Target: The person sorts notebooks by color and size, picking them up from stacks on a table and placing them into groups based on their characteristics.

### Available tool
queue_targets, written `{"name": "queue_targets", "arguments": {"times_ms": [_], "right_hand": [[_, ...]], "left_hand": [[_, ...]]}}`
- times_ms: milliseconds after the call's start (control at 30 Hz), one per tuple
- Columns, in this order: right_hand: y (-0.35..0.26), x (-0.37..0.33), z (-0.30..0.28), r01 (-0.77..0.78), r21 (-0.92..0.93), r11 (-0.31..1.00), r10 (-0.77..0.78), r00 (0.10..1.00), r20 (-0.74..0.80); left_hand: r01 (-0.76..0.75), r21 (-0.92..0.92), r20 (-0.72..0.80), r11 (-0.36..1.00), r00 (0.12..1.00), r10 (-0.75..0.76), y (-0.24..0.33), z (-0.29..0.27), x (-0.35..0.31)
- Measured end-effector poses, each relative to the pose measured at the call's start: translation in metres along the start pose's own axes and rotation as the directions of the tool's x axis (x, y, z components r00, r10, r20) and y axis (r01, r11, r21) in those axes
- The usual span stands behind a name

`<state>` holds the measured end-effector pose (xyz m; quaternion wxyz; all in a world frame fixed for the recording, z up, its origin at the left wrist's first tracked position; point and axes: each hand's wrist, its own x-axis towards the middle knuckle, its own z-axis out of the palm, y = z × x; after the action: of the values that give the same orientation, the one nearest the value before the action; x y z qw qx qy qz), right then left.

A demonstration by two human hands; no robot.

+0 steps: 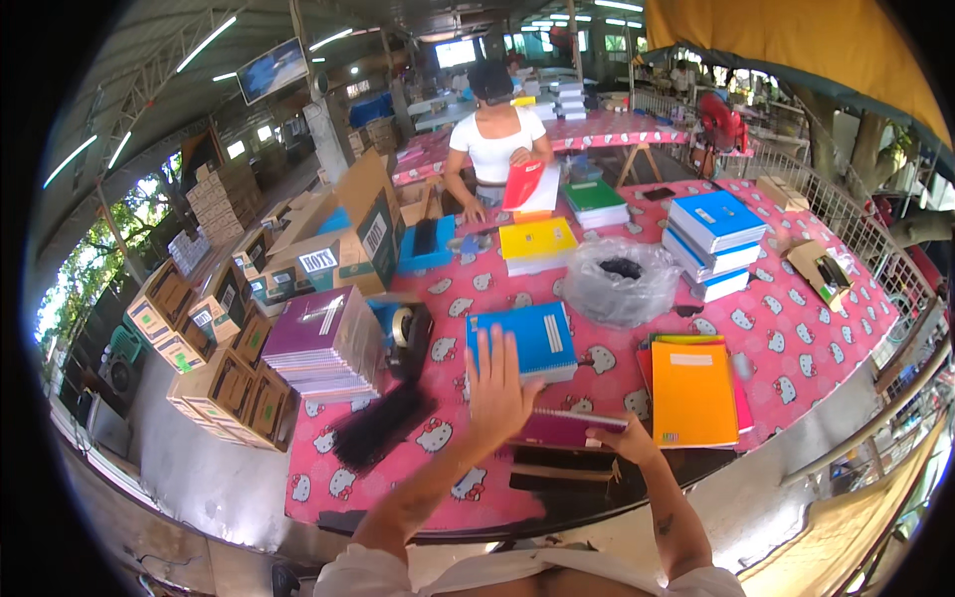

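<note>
My right hand (pixel 630 439) grips the right end of a purple spiral notebook (pixel 562 428), held low near the table's front edge and seen almost edge-on. My left hand (pixel 497 390) is raised with its fingers stretched out, and nothing is in it. It overlaps the near left part of a stack of blue spiral notebooks (pixel 542 336); I cannot tell whether it touches them. The left palm's lower edge is close to the purple notebook's left end. A taller stack of purple notebooks (pixel 316 333) stands on the left, and orange notebooks (pixel 694 393) lie on the right.
A tape dispenser (pixel 408 338) and a bundle of thin black strands (pixel 383 423) lie left of my hands. Beyond are a clear plastic bag (pixel 622 284), yellow notebooks (pixel 537 239) and more blue notebooks (pixel 714 221). Across the table a person (pixel 494 139) handles a red notebook. Cartons (pixel 234 368) stand left.
</note>
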<state>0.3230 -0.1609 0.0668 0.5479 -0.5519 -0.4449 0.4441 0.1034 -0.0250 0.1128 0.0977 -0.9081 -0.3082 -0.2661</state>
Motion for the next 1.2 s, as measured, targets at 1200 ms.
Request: {"name": "queue_targets", "arguments": {"times_ms": [1200], "right_hand": [[0.002, 0.004, 0.016, 0.337, -0.024, 0.941, -0.338, 0.939, -0.059]], "left_hand": [[-0.458, -0.295, 0.013, 0.839, 0.876, 0.483, 0.068, 0.02, 0.006]]}}
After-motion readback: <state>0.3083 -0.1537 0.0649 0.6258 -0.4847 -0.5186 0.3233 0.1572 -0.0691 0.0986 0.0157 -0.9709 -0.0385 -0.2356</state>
